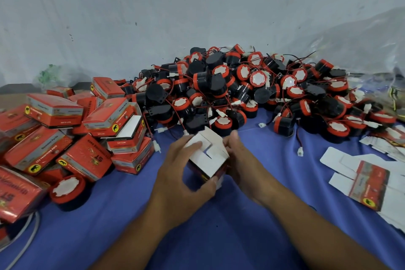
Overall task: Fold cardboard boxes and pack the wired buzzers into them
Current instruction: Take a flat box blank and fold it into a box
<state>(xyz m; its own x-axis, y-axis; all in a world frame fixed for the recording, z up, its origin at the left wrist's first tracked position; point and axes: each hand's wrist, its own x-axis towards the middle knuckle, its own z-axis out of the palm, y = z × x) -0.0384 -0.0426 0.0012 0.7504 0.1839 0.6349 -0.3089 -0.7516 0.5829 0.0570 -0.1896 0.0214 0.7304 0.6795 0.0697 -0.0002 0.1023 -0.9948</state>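
- Both grips are clamped on the box [208,160], which sits right between them: my left hand [182,173] wraps its near-left side, my right hand [238,155] holds the opposite side.
- Looks like the white flaps [213,151] are only half locked, so I'd press them down in order and keep the walls square.
- Squeeze gently, cardboard creases easily.
- Buzzers [241,85] pile up on the surface [219,237] just beyond the grips.

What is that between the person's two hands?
In the head view, a half-folded cardboard box sits between the left hand and right hand, both gripping it, white flaps up.
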